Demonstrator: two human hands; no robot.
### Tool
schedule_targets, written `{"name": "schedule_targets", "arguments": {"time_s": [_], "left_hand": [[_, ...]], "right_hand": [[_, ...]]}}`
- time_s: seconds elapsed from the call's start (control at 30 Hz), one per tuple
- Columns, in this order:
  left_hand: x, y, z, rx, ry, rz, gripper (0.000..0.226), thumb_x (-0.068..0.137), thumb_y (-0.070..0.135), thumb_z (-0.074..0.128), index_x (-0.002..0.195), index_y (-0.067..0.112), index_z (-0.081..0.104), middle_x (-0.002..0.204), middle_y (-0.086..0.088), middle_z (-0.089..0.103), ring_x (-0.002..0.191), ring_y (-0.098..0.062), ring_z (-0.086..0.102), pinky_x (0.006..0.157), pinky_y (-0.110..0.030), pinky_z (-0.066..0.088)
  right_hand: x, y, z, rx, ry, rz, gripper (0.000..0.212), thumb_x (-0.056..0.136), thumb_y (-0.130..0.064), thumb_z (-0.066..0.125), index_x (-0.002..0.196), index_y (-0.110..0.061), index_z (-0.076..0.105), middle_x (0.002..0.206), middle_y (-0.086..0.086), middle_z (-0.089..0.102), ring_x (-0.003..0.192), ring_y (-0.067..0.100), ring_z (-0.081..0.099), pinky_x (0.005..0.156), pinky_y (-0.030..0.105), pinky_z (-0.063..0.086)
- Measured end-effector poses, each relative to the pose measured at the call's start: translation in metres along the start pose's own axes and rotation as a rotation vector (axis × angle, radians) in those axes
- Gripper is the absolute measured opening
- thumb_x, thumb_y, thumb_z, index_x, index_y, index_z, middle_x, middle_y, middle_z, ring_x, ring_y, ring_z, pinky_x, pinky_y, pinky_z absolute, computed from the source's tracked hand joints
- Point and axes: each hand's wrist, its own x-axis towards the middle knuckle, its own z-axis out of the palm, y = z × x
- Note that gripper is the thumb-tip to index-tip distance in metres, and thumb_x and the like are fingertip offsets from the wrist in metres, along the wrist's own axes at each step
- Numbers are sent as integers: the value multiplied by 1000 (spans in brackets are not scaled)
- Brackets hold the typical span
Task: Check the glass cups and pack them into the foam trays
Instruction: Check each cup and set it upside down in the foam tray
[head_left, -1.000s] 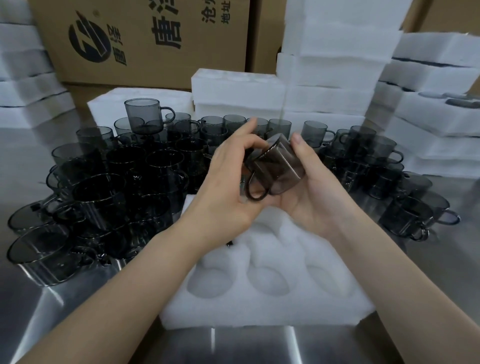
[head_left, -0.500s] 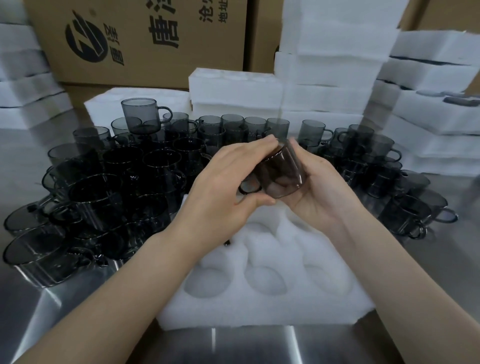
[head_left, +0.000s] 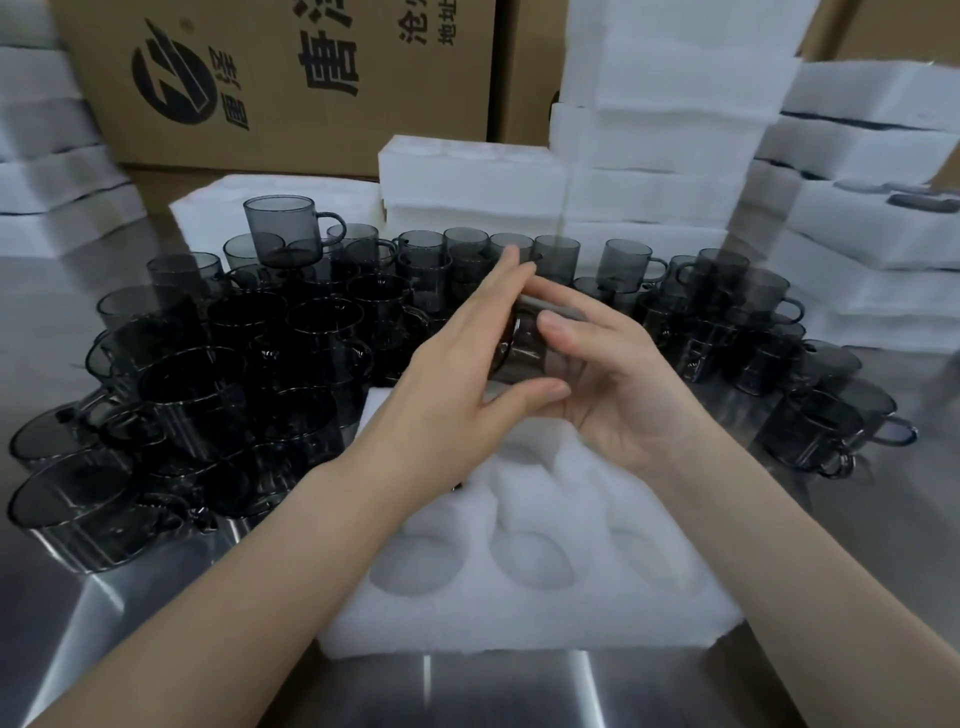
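Observation:
A smoky grey glass cup (head_left: 524, 353) lies tilted on its side between both hands, above the white foam tray (head_left: 519, 618). My left hand (head_left: 462, 379) covers its left side, fingers stretched over the top and thumb under it. My right hand (head_left: 608, 379) cradles it from the right with fingers curled round its wall. Most of the cup is hidden by the hands. The tray's round pockets nearest me hold nothing. Several more grey handled cups (head_left: 218, 384) crowd the steel table to the left and behind.
More cups (head_left: 810, 415) stand at the right. Stacks of white foam trays (head_left: 649, 171) rise at the back, the right and the far left. Cardboard boxes (head_left: 291, 78) stand behind. One cup (head_left: 283, 228) sits raised on others at the back left.
The cup has been turned in my hands; its handle, seen before, is now hidden. My left hand slid further over the cup. Both hands sank slightly toward the tray.

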Motion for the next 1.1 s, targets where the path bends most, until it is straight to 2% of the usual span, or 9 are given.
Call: {"name": "schedule_targets", "arguments": {"time_s": [0.17, 0.37, 0.47, 0.53, 0.63, 0.8, 0.93, 1.0, 1.1], "left_hand": [[0, 2, 1, 12, 3, 61, 79, 79, 12, 78, 146, 9, 36, 157, -4, 29, 143, -9, 27, 116, -21, 25], [-1, 0, 1, 29, -24, 126, 83, 78, 3, 78, 147, 3, 32, 157, -6, 24, 146, -14, 22, 119, -26, 22], [-1, 0, 3, 64, -110, 197, 76, 76, -3, 76, 143, 5, 41, 155, 0, 23, 147, -14, 18, 120, -21, 16], [-1, 1, 4, 70, -157, 225, 69, 77, -5, 75, 138, 7, 47, 155, 3, 24, 148, -13, 16, 120, -23, 13], [-2, 0, 4, 52, -146, 243, 61, 77, -3, 75, 133, 4, 51, 154, 2, 27, 148, -15, 19, 121, -27, 17], [-4, 3, 0, -137, 88, 69, 59, 77, 27, 77, 130, 24, 51, 140, 17, 50, 131, -3, 47, 109, -22, 38], [-1, -3, -5, -330, 320, -166, 36, 78, 53, 59, 108, 31, 59, 94, 21, 68, 94, -2, 65, 89, -33, 53], [1, -7, -7, -306, 314, -223, 33, 80, 62, 49, 93, 34, 62, 81, 20, 67, 80, -3, 63, 78, -33, 51], [3, -11, -6, -306, 204, -311, 58, 79, 71, 40, 76, 20, 66, 72, 2, 69, 77, -21, 65, 78, -44, 52]], "right_hand": [[3, 2, 1, 34, 112, -32, 37, 86, -17, 61, 123, -12, 66, 105, 13, 72, 91, 27, 70, 66, 40, 59], [7, -1, -2, 113, 128, 43, 56, 84, -21, 63, 138, -27, 51, 115, 10, 70, 91, 26, 70, 61, 41, 58], [9, 0, -4, 161, 151, 120, 39, 82, -21, 66, 121, -15, 67, 106, 14, 70, 90, 29, 70, 64, 42, 57], [9, 0, -5, 195, 164, 136, 28, 74, -18, 70, 102, -15, 76, 102, 13, 72, 90, 28, 71, 66, 40, 57], [7, -1, -6, 156, 134, 150, 19, 80, -20, 68, 96, -17, 77, 101, 11, 72, 92, 26, 71, 69, 39, 57], [5, -5, -3, 72, 70, 23, 40, 90, -41, 56, 124, -22, 62, 116, 5, 69, 100, 20, 68, 74, 40, 57], [-1, -3, 3, -374, 17, -219, 55, 85, -11, 66, 137, -19, 49, 129, 0, 61, 118, 13, 59, 93, 34, 52], [-4, -3, 6, -508, 25, -301, 63, 80, -5, 70, 137, -15, 48, 126, 3, 61, 115, 10, 60, 86, 23, 51], [-7, -7, 9, -574, 53, -335, 59, 78, -9, 72, 132, -21, 53, 107, 2, 62, 93, 10, 63, 78, 23, 51]]}}
